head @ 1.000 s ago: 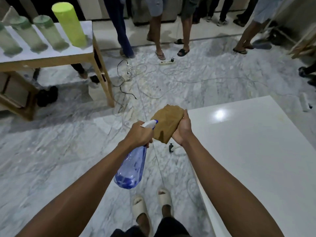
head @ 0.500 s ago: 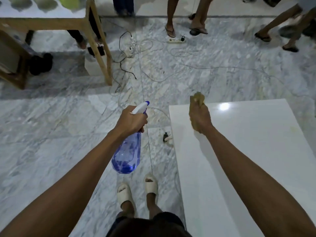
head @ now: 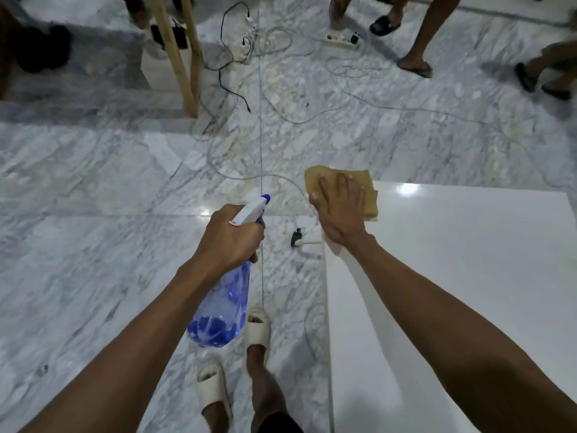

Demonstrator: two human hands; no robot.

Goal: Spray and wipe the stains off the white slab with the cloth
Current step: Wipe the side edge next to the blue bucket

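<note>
The white slab fills the right half of the view, glossy, with a faint yellowish stain near its right edge. A tan cloth lies spread on the slab's far left corner, partly overhanging it. My right hand presses flat on the cloth with fingers spread. My left hand grips the neck of a blue translucent spray bottle with a white trigger head, held over the floor left of the slab, nozzle pointing away from me.
Marble floor all around, with loose cables and a power strip ahead. A wooden table leg stands at top left. Other people's legs and sandals are at the top right. My slippered feet stand beside the slab's left edge.
My right hand went from holding the bunched cloth up near the bottle to laying it down and pressing it flat on the slab's corner. The view tilted downward.
</note>
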